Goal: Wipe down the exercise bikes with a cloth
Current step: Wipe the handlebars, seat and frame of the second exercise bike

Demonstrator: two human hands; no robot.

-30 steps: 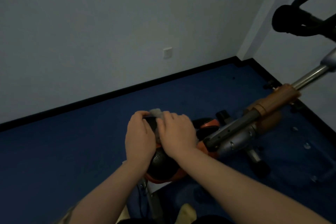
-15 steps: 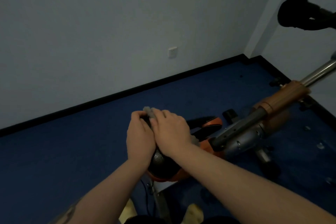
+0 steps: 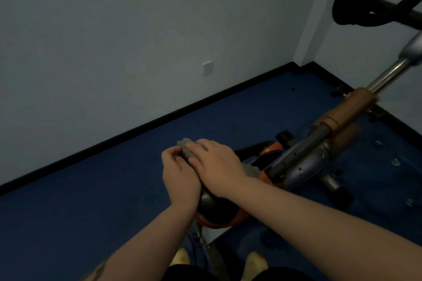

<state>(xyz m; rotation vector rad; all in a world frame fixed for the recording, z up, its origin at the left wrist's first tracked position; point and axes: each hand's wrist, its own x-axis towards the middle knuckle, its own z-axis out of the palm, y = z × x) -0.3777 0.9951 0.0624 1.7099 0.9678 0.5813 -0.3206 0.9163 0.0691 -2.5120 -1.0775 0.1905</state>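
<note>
An exercise bike stands below me with a black and orange saddle (image 3: 217,210), a grey frame tube (image 3: 303,159) and black handlebars (image 3: 356,11) at the upper right. A grey cloth (image 3: 186,143) lies over the saddle's nose. My right hand (image 3: 217,164) lies flat on the cloth and presses it onto the saddle. My left hand (image 3: 180,173) grips the saddle's left side, fingers curled at its nose beside the cloth. Most of the cloth is hidden under my right hand.
Dark blue carpet (image 3: 91,201) covers the floor up to a black skirting board (image 3: 137,128) and a pale wall with a socket (image 3: 207,67). The bike's brown sleeve (image 3: 351,109) and chrome post (image 3: 386,77) rise to the right. My feet (image 3: 255,260) show at the bottom.
Both hands have stayed on the saddle while my right hand slid the cloth a little toward the nose. The view has shifted slightly.
</note>
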